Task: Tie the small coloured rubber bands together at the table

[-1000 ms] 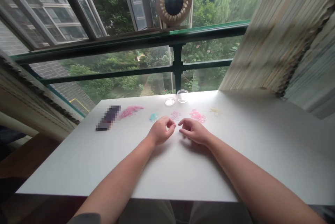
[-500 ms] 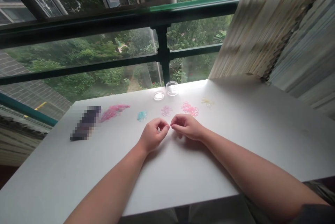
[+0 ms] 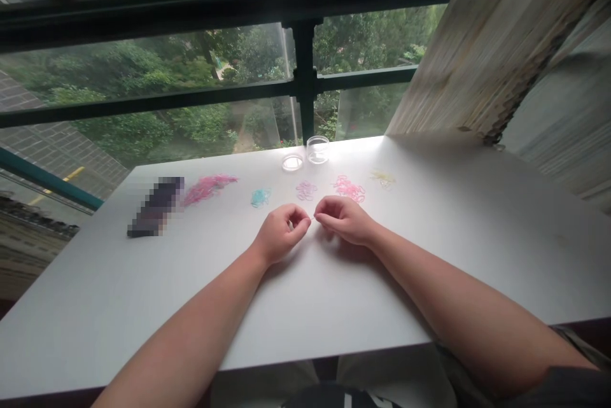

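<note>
Both hands meet over the middle of the white table, fingertips almost touching. My left hand [image 3: 282, 233] pinches one end of a small pale elastic band [image 3: 312, 219], and my right hand [image 3: 348, 221] pinches its other end. Only a thin strand shows between them; its colour is hard to make out. Just beyond the fingers lie little heaps of elastic bands: a lilac pile [image 3: 306, 190], a pink pile [image 3: 349, 189] behind my right hand, and a turquoise pile [image 3: 260, 197] to the left.
Farther left is a long heap of darker pink bands [image 3: 210, 188], beside a dark pixelated object [image 3: 156, 207]. A few yellow bands [image 3: 382, 177] lie right. A clear round jar [image 3: 317, 150] and its lid [image 3: 292, 163] stand by the window. Curtains [image 3: 439, 51] hang right.
The view has tipped downward, so everything sits higher in the picture. My fingertips have drawn slightly apart, and a thin strand now shows between them.
</note>
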Demonstrator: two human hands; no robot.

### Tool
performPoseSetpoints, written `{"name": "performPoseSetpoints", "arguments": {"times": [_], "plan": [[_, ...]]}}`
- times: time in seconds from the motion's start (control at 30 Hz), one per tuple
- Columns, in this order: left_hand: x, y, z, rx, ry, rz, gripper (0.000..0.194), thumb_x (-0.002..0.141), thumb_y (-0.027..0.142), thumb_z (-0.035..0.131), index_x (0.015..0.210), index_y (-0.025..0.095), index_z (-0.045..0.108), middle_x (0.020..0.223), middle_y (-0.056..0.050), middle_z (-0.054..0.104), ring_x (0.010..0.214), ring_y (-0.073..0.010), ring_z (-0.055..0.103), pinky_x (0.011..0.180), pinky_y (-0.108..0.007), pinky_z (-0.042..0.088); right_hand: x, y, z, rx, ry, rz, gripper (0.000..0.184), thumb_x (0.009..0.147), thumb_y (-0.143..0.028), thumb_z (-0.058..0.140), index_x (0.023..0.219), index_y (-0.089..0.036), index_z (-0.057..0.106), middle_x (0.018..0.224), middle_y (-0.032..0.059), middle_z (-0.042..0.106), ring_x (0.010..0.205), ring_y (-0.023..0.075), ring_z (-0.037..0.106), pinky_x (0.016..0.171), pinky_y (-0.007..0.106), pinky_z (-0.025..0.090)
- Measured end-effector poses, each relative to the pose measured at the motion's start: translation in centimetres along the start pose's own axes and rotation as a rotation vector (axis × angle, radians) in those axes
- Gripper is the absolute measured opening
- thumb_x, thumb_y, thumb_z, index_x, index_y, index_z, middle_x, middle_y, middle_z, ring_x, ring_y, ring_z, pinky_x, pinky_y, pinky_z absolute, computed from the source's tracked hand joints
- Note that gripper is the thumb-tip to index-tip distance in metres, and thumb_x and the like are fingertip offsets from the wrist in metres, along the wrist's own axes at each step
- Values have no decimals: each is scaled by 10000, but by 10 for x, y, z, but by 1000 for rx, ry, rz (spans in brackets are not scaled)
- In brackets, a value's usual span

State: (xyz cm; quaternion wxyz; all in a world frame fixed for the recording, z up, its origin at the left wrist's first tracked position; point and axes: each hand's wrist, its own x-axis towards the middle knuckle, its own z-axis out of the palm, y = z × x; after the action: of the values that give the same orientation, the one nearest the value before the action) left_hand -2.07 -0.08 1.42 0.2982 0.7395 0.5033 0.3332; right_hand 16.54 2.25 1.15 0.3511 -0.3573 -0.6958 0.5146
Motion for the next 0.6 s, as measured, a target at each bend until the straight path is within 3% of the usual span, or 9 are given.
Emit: {"name": "performPoseSetpoints", "arguments": {"times": [0.6], "plan": [[0, -3, 0, -73, -19, -19, 162, 794, 327, 513, 767, 171, 547, 683, -3, 565, 564, -100, 453, 533, -231, 376, 0, -1, -1, -79, 19, -19, 76, 742, -226, 569, 737, -150, 574, 553, -31, 519, 491, 86, 473, 482, 211, 370]]}}
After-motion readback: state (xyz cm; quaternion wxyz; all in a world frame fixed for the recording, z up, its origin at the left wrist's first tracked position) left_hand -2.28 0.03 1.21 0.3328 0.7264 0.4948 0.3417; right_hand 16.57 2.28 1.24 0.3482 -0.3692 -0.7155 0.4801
